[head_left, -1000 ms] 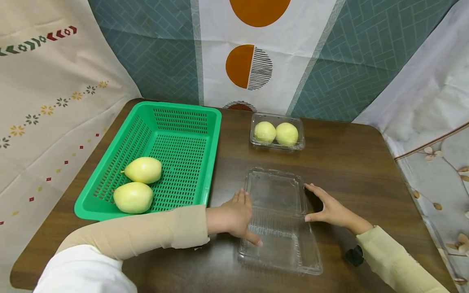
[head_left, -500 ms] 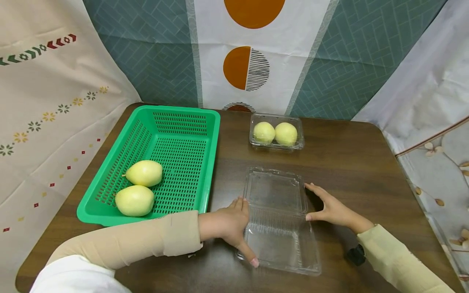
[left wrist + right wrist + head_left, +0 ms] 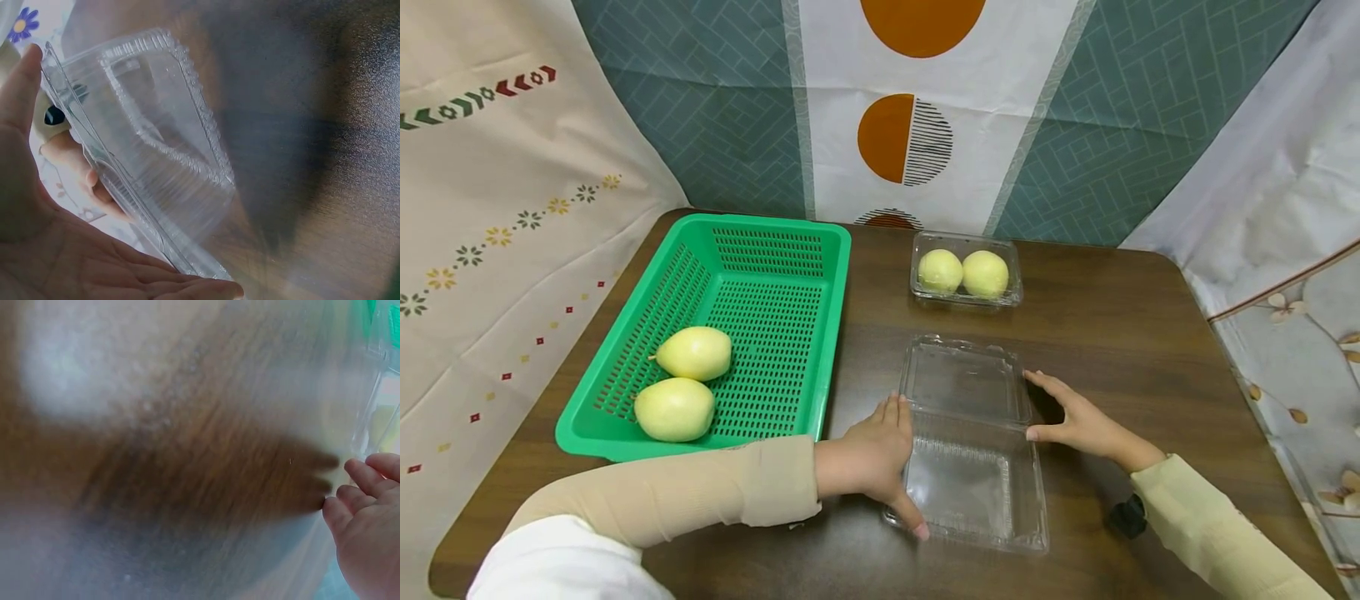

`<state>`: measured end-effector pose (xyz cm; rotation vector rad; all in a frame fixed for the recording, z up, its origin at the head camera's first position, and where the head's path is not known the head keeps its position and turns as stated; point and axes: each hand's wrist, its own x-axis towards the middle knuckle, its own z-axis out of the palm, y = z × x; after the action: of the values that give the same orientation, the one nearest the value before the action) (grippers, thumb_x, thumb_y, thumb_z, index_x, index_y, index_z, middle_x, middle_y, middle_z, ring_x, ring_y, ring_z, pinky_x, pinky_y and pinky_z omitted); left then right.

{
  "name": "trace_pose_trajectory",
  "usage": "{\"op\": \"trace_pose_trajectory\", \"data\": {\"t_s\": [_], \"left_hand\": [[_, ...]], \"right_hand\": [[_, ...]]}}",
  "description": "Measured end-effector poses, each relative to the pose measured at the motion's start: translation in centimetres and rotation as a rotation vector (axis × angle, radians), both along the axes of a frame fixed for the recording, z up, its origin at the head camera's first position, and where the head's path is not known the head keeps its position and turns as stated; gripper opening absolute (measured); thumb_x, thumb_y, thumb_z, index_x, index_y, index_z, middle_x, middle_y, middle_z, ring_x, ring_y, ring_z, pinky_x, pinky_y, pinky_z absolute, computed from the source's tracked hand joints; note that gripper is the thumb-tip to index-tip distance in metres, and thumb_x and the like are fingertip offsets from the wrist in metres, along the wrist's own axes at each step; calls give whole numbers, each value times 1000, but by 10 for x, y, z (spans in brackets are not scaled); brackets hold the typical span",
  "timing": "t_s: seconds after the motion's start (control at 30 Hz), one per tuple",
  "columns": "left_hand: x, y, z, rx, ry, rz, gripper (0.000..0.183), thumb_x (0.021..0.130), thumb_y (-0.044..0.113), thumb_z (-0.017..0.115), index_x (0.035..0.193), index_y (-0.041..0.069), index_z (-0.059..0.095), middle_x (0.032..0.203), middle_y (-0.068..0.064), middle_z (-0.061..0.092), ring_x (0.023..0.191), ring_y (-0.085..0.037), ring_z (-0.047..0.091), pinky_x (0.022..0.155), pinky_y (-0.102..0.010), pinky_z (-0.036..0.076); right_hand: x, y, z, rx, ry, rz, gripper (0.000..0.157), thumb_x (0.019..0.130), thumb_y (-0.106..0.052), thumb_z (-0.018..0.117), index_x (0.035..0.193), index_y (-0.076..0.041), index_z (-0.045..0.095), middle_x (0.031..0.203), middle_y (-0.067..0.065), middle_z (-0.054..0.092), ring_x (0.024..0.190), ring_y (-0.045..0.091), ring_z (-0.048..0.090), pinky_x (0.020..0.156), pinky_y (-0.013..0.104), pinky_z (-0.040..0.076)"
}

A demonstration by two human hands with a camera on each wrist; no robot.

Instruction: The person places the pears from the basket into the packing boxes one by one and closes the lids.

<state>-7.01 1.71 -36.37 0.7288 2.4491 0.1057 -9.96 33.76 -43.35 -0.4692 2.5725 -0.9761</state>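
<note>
An unfolded clear plastic clamshell box (image 3: 962,483) lies on the table in the head view, its lid (image 3: 962,379) flat on the far side of the base. My left hand (image 3: 872,458) is at the box's left side, fingers straight and thumb stretched toward the near corner. In the left wrist view the box's rim (image 3: 119,172) runs between my thumb and fingers. Across from it, my right hand (image 3: 1078,421) has its fingers and thumb spread at the right edge near the hinge. The right wrist view shows these fingertips (image 3: 353,465) close to the clear plastic.
To the left stands a green basket (image 3: 838,333) with two pale yellow pears (image 3: 692,354) in it. Behind the box, a closed clear box (image 3: 966,304) holds two round yellow fruits (image 3: 985,275). Cloths hang along the table's back and sides.
My left hand has shifted slightly left, its thumb moving from over the base to the near left corner. The unfolded box has slid a little away from me. My right hand has barely moved.
</note>
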Motion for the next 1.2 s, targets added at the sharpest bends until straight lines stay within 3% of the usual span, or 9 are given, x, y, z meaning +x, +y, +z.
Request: {"op": "trace_pose_trajectory", "data": {"t_s": [0.37,0.6,1.0,1.2], "left_hand": [[-6,8,-5,1,60,26,144,48,74,76,148,-9,13,154,-29,12,144,-38,17,116,-35,22],[-11,11,-6,23,47,55,145,48,73,77,148,-8,10,155,-26,7,145,-37,13,116,-36,20],[-21,15,-7,52,37,93,143,51,71,78,149,-8,10,155,-27,7,144,-36,14,113,-38,29],[-24,16,-7,33,48,95,144,50,70,78,149,-7,8,156,-26,6,145,-35,12,114,-36,25]], "right_hand": [[-8,3,-1,-2,13,-37,78,88,-29,68,147,3,27,149,37,17,133,58,18,97,74,23],[-13,4,-1,-25,3,-58,73,91,-27,64,146,3,27,149,36,18,134,58,18,99,73,22],[-19,4,-3,-33,45,-86,63,95,-27,57,144,5,32,147,36,24,133,54,24,101,68,26],[-19,3,-5,-33,48,-111,62,97,-28,55,144,6,32,148,36,23,133,55,23,101,69,26]]}}
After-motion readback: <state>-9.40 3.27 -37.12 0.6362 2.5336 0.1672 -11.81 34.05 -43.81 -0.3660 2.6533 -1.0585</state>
